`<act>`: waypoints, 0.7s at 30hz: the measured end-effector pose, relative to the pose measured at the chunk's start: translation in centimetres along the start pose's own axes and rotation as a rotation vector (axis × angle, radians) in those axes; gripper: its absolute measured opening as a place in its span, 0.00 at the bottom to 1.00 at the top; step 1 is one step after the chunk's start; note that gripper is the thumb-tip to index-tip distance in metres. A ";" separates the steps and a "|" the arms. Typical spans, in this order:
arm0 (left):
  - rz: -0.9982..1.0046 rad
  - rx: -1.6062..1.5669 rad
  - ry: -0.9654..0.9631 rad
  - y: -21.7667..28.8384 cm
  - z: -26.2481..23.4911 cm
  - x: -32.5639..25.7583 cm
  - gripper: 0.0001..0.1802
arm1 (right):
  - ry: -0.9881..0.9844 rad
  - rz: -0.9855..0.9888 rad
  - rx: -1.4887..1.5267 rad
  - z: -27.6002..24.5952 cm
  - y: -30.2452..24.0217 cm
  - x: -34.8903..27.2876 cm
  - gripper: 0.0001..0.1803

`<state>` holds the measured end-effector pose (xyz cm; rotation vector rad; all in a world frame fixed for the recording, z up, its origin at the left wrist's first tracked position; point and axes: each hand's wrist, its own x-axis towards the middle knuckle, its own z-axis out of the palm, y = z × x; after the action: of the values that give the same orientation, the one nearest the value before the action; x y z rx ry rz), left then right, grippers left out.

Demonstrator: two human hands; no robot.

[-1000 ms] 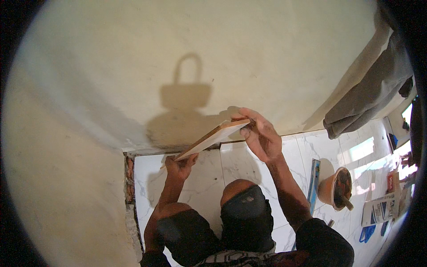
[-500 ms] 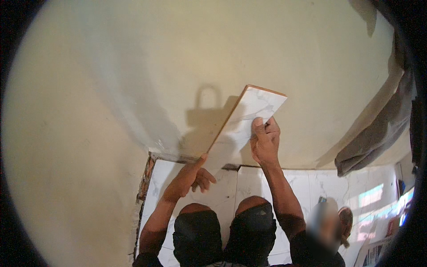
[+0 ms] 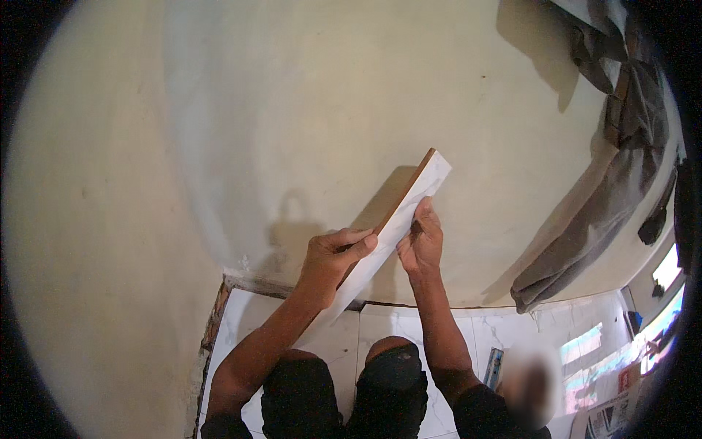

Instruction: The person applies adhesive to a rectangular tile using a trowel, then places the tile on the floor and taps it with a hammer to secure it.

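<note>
A long strip of white, grey-veined tile (image 3: 398,223) with a brown raw edge is held up slantwise in front of the wall. Its upper end leans to the right, and its lower end comes down near the floor. My left hand (image 3: 333,263) pinches the brown edge about halfway along, thumb on the white face. On the opposite long edge, higher up, my right hand (image 3: 423,238) grips the strip with its thumb along the face. Both hands are closed on the tile.
A plain cream wall (image 3: 329,102) rises ahead. White marbled floor tiles (image 3: 453,333) meet it, with a rough, broken gap (image 3: 252,284) along the left corner. Dark cloth (image 3: 578,241) hangs at right. A blurred person (image 3: 530,384) and printed sheets (image 3: 603,421) are at lower right.
My left hand has moved up from the strip's lower end to its middle and now pinches the edge. The strip has turned, showing its white face more narrowly. The view has shifted somewhat.
</note>
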<state>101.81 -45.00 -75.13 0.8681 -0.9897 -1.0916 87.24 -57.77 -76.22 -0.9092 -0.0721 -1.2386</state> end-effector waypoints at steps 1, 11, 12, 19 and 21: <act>0.041 0.025 -0.010 0.0 -0.1 -0.2 0.16 | -0.009 0.003 0.030 0.1 0.1 0.1 0.20; 0.241 0.350 -0.024 0.3 -1.1 -2.5 0.13 | -0.021 0.002 0.156 1.1 -0.1 0.1 0.20; 0.226 0.375 -0.023 0.3 -1.1 -2.7 0.13 | -0.010 -0.002 0.140 1.6 -0.3 0.2 0.20; 0.393 0.628 0.194 -0.8 0.0 -3.4 0.28 | 0.098 -0.144 -0.329 8.7 -1.4 -0.9 0.18; 0.378 0.532 0.296 -1.2 -0.3 -3.2 0.29 | 0.108 -0.178 -0.673 11.0 -1.3 -1.6 0.18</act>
<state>101.19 -42.15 -77.00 1.1700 -1.1506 -0.3621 90.14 -49.69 -69.09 -1.4331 0.3791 -1.5061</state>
